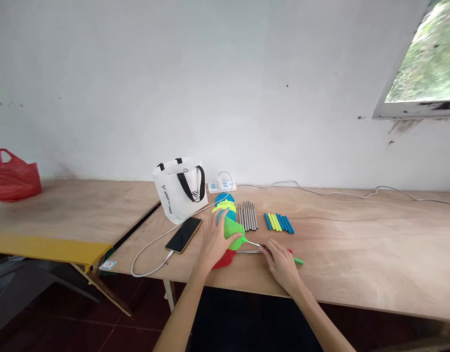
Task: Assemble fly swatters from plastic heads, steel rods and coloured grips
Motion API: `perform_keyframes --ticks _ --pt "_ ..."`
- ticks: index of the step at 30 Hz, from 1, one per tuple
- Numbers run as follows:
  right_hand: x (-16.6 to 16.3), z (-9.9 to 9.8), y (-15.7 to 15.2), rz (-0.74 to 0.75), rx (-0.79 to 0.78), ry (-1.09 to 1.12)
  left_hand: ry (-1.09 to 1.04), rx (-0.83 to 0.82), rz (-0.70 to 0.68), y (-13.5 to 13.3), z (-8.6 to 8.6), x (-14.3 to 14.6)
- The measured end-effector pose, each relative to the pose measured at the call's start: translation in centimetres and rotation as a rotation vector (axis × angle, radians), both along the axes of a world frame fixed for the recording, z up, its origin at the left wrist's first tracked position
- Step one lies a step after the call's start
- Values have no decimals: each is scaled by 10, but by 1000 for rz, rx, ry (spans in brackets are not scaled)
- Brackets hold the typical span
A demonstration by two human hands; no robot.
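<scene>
Lower centre: left hand (214, 238) pinches the green mesh head (235, 233), right hand (282, 260) grips its metal rod (254, 244), apparently for alignment.

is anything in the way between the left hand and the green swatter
No, nothing visible: the left hand touches the green swatter directly at its wide end. The red swatter lies close by on the near side, partly covered by the hands, but not between the two.

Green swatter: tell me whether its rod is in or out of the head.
In, apparently: the metal rod meets the green head with no gap visible; I cannot tell how deep.
</scene>
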State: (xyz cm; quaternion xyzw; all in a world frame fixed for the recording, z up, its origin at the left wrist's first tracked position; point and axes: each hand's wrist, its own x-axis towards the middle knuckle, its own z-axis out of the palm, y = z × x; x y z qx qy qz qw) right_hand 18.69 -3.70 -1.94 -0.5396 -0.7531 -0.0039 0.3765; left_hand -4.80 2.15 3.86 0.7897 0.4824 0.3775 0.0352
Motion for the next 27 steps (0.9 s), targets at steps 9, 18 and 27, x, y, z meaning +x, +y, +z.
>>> perform_keyframes --ticks 9,18,27 --pt "-1 -4 -1 -5 130 -72 -181 -398 -67 6 -6 -9" --pt "1 -1 -2 28 173 -94 -163 -369 -99 3 -7 3" --pt "12 -4 5 -35 23 -105 -433 -475 -120 21 -5 -38"
